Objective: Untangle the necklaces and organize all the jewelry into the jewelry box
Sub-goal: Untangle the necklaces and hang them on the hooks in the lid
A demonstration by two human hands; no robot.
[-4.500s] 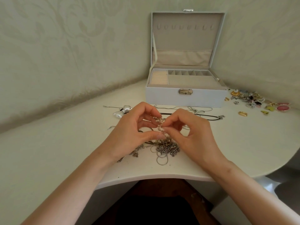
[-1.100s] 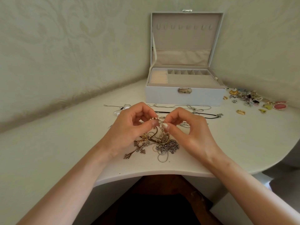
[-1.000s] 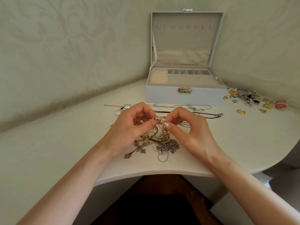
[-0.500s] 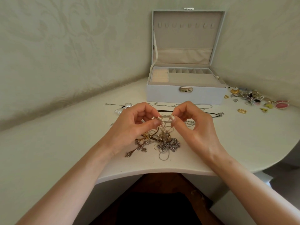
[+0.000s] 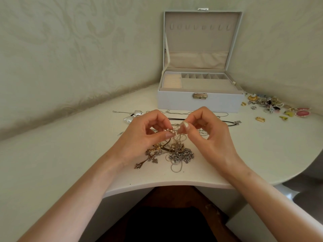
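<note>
Pinching necklace tangle (image 5: 178,152) | left hand (image 5: 145,137), right hand (image 5: 209,138) | jewelry box (image 5: 178,103) open

Tangled necklaces (image 5: 174,151) lie before the jewelry box (image 5: 199,102), trinkets (image 5: 272,105) right

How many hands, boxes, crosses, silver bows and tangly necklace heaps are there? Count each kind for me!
Hands: 2, the left hand and the right hand
Jewelry box: 1, lid open
Cross pendant: 1
Silver bow: 1
Necklace tangle: 1, pinched by both hands
Total: 6
</note>
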